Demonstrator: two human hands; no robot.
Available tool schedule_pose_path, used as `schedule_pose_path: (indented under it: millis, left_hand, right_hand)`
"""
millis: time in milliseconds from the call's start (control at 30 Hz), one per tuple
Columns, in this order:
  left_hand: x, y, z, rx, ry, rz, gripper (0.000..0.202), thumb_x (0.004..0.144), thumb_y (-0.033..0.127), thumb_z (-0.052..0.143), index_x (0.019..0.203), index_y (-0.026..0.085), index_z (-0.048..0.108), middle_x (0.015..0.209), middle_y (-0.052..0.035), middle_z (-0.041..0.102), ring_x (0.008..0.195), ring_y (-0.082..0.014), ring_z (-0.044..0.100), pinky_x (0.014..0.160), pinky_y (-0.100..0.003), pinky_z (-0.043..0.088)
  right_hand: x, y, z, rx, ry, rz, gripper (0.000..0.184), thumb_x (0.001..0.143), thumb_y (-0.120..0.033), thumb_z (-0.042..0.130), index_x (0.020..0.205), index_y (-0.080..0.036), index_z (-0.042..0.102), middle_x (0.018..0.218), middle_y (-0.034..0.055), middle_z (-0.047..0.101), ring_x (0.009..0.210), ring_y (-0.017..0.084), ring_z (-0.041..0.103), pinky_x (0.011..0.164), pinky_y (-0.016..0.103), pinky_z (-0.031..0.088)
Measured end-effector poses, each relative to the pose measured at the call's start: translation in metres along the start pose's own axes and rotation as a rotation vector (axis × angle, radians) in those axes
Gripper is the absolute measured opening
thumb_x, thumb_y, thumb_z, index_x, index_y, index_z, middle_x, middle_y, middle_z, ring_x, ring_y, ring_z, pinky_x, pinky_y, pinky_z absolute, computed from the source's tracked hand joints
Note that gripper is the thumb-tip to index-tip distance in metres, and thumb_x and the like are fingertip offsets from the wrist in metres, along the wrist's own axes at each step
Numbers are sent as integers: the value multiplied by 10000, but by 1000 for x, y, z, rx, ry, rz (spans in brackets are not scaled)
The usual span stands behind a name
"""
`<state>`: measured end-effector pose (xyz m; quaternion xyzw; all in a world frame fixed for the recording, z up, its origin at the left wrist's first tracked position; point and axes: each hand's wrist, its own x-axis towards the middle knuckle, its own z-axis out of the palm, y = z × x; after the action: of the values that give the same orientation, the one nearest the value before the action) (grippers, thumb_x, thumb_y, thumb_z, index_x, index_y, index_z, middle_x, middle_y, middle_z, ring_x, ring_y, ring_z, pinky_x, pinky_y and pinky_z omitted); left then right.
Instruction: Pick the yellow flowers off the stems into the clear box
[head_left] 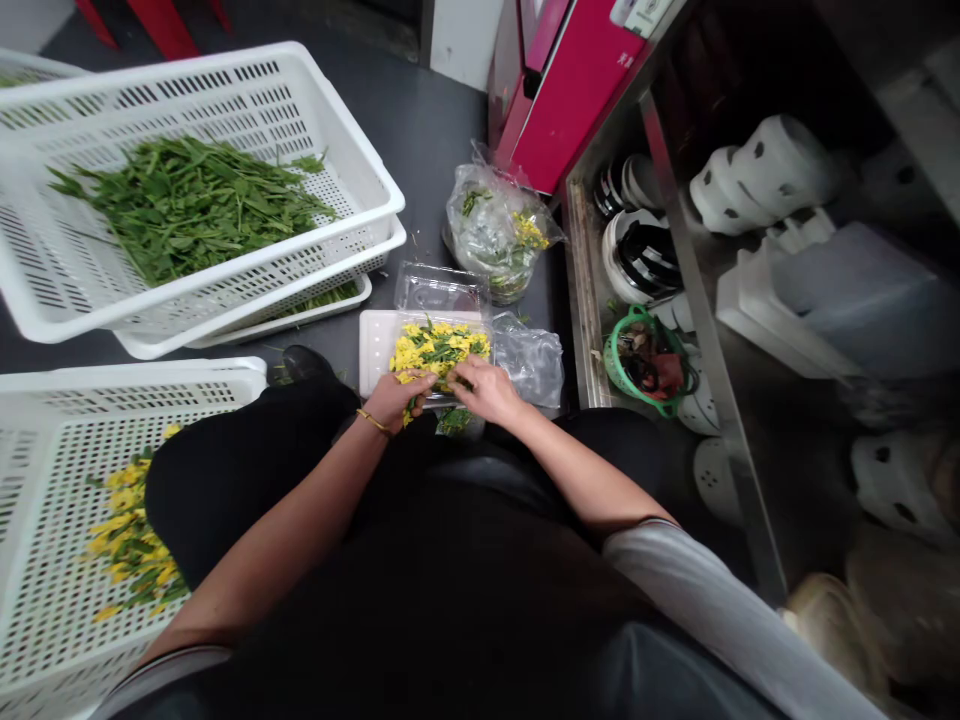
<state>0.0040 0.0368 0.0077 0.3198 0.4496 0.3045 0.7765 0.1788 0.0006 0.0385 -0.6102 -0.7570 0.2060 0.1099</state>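
My left hand, with a yellow bracelet at the wrist, is closed on a yellow-flowered green sprig whose end hangs below the fingers. Facing it, my right hand is pinched at the near edge of the flowers; what its fingertips hold is too small to make out. Beneath both hands, yellow flowers with green stems fill a clear plastic box. Its transparent lid seems to lie folded back on the far side. A white perforated board or crate supports the box.
White baskets stand to my left, one with green leaves, one with yellow flower sprigs. Ahead sits a clear bag of greens; another clear plastic bag lies to the right. A metal shelf and green colander flank my right.
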Motion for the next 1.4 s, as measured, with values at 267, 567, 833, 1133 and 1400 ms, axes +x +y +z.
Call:
schedule_pose_path:
  millis: [267, 567, 833, 1133, 1400]
  left_hand:
    - [-24, 7, 12, 458, -88, 334, 98, 568, 174, 749, 634, 175, 676, 598, -35, 610, 588, -149, 540, 544, -241, 422]
    - [-29, 30, -4, -74, -111, 270, 144, 615, 261, 695, 606, 155, 597, 602, -25, 529, 475, -94, 436, 389, -204, 291]
    - [-18, 39, -16, -331, -54, 220, 174, 640, 245, 661, 788, 159, 628, 665, -35, 574, 550, -115, 526, 411, -206, 340]
    - [-4, 30, -20, -344, 83, -39, 152, 589, 161, 680, 685, 117, 571, 521, 33, 472, 400, -39, 395, 344, -144, 211]
    - [-4, 22, -13, -269, 132, -23, 163, 574, 177, 674, 676, 115, 564, 516, 30, 482, 380, -34, 369, 343, -154, 204]
  right_hand:
    - [-16, -8, 20, 945, -346, 489, 98, 682, -239, 601, 697, -156, 551, 474, -77, 415, 389, 53, 340, 401, 187, 269]
    - [-31, 23, -3, 412, -561, 424, 146, 682, -309, 649, 655, -170, 615, 589, 17, 602, 495, 99, 509, 451, 203, 339]
    - [34, 14, 35, -103, -216, 210, 218, 811, -337, 538, 934, -200, 654, 954, 65, 682, 842, 185, 614, 659, 246, 421]
    - [39, 43, 33, -15, -221, 345, 153, 779, -266, 516, 824, -207, 650, 861, 21, 684, 799, 161, 601, 675, 236, 418]
    - [48, 21, 52, -26, -206, 236, 189, 756, -313, 561, 891, -209, 643, 883, 50, 675, 813, 190, 602, 685, 268, 432]
